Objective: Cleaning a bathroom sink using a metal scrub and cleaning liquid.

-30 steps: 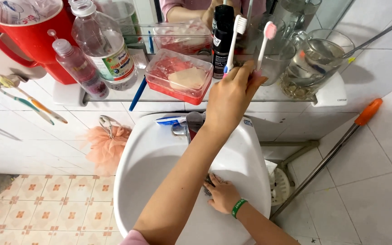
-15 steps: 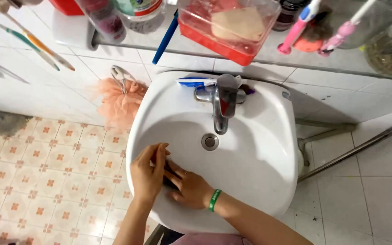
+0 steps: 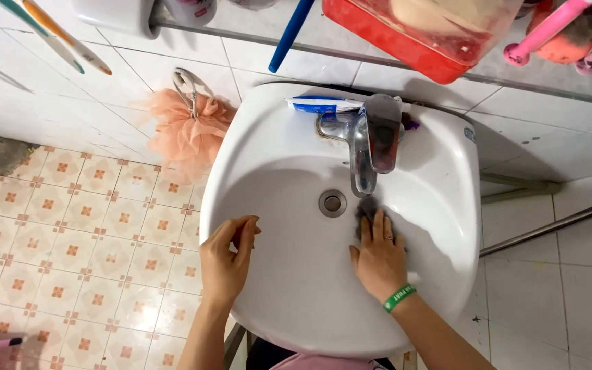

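Tap [image 3: 371,147] stands behind drain [image 3: 332,203] in sink [image 3: 440,226].
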